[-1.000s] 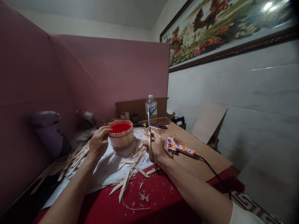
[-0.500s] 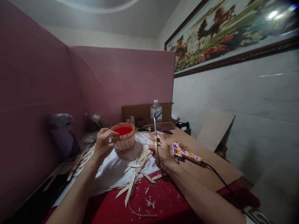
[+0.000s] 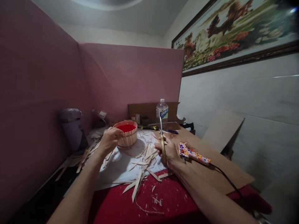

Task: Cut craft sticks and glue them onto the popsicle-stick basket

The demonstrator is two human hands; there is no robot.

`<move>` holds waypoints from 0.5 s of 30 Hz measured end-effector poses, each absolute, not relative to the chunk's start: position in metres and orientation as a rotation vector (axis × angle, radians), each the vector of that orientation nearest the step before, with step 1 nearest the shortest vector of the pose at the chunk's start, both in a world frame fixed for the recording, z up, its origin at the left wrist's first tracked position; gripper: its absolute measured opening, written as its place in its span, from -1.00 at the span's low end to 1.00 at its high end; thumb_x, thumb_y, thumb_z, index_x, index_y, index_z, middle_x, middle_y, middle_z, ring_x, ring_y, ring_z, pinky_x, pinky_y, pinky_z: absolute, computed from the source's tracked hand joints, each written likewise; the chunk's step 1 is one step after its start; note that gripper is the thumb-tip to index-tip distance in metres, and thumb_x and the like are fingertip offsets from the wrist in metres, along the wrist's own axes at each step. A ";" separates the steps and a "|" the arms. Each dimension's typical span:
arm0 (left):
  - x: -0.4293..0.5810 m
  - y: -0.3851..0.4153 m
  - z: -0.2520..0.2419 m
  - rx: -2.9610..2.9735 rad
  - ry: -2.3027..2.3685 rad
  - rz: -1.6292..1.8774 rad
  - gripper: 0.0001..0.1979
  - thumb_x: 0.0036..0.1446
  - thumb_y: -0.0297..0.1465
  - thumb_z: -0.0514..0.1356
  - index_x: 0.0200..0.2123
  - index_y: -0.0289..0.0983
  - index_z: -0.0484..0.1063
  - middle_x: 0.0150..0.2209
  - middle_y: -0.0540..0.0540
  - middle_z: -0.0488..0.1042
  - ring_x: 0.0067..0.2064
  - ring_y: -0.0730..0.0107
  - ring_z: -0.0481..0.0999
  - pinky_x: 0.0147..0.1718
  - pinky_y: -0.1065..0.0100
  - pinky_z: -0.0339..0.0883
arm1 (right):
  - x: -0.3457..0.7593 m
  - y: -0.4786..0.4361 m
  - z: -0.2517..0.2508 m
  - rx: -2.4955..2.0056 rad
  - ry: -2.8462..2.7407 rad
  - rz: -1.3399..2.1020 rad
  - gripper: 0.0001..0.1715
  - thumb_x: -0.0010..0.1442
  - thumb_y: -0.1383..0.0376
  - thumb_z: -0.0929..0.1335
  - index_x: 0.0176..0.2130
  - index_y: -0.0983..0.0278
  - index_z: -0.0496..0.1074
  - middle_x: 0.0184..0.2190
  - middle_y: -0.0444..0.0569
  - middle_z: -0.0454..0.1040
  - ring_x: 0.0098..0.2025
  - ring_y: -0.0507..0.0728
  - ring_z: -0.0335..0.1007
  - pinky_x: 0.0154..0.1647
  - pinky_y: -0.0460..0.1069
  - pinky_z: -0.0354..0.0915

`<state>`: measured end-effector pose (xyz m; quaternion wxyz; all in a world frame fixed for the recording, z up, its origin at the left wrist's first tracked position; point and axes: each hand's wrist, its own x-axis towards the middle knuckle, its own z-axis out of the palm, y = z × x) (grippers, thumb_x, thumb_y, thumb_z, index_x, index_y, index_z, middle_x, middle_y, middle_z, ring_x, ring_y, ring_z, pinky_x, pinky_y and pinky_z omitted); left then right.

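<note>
A round basket [image 3: 128, 139] sided with upright wooden craft sticks, red inside, stands on a white cloth [image 3: 112, 174]. My left hand [image 3: 111, 139] is closed on its near left rim, fingers bent over the edge. In my right hand [image 3: 168, 153] is a pair of scissors [image 3: 162, 137] with gold-coloured handles, its blades pointing up and away. Loose craft sticks [image 3: 137, 185] and cut pieces lie between the hands, spilling onto the red tablecloth [image 3: 168, 202].
A flower-patterned glue gun [image 3: 193, 154] with a black cord rests on a brown board [image 3: 217, 177] at right. Behind stand a clear bottle [image 3: 162, 110], a yellow-and-black cutter [image 3: 149, 128] and a blue pen-like tool [image 3: 172, 131]. A purple flask [image 3: 73, 130] is at left.
My view has turned slightly left. The basket, with my left hand on its rim, has shifted a little back and left. The scissors stay in my right hand.
</note>
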<state>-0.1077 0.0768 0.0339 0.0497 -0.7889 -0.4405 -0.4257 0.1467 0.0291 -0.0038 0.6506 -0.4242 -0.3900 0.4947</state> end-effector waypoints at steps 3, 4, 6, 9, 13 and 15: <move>-0.093 0.076 0.032 -2.331 -1.301 -1.274 -0.88 0.01 -0.41 0.14 -0.45 -0.22 0.49 -0.43 -0.07 0.50 -0.29 0.30 0.41 -0.25 0.27 0.28 | 0.146 0.028 -0.003 -0.957 -0.892 1.129 -0.50 -0.30 0.33 0.45 -0.29 0.27 0.25 -0.68 -0.28 0.33 -0.75 -0.06 0.21 -0.80 -0.20 0.07; -0.089 0.075 0.033 -2.344 -1.251 -1.284 -0.87 0.02 -0.41 0.13 -0.41 -0.22 0.49 -0.40 -0.07 0.51 -0.26 0.30 0.42 -0.21 0.26 0.28 | 0.146 0.027 -0.002 -0.955 -0.895 1.132 -0.49 -0.30 0.33 0.45 -0.29 0.27 0.25 -0.68 -0.28 0.33 -0.75 -0.06 0.20 -0.80 -0.20 0.07; -0.083 0.072 0.035 -2.332 -1.143 -1.400 -0.81 0.04 -0.43 0.10 -0.28 -0.22 0.48 -0.24 -0.10 0.49 -0.17 0.31 0.42 -0.16 0.28 0.28 | 0.145 0.026 -0.002 -0.954 -0.902 1.138 -0.49 -0.30 0.32 0.45 -0.29 0.27 0.25 -0.68 -0.29 0.33 -0.75 -0.07 0.20 -0.80 -0.21 0.06; -0.086 0.069 0.040 -2.171 -1.197 -1.576 -0.72 0.04 -0.51 0.03 -0.22 -0.25 0.46 -0.20 -0.11 0.46 -0.14 0.32 0.40 -0.16 0.30 0.28 | 0.145 0.025 -0.002 -0.951 -0.910 1.153 -0.49 -0.31 0.31 0.46 -0.31 0.27 0.24 -0.69 -0.29 0.32 -0.75 -0.06 0.20 -0.81 -0.21 0.05; -0.095 0.068 0.041 -2.100 -1.373 -1.543 -0.62 -0.12 -0.62 -0.01 -0.29 -0.24 0.48 -0.26 -0.08 0.50 -0.19 0.30 0.38 -0.18 0.29 0.27 | 0.144 0.024 -0.003 -0.953 -0.913 1.178 -0.48 -0.31 0.31 0.46 -0.30 0.27 0.24 -0.70 -0.30 0.31 -0.76 -0.06 0.19 -0.82 -0.20 0.04; -0.095 0.068 0.040 -2.171 -1.368 -1.489 -0.58 -0.17 -0.62 0.01 -0.25 -0.23 0.47 -0.20 -0.06 0.49 -0.14 0.29 0.36 -0.12 0.27 0.25 | 0.143 0.023 -0.003 -0.949 -0.920 1.185 -0.48 -0.31 0.31 0.46 -0.30 0.27 0.23 -0.70 -0.30 0.31 -0.76 -0.07 0.17 -0.82 -0.20 0.04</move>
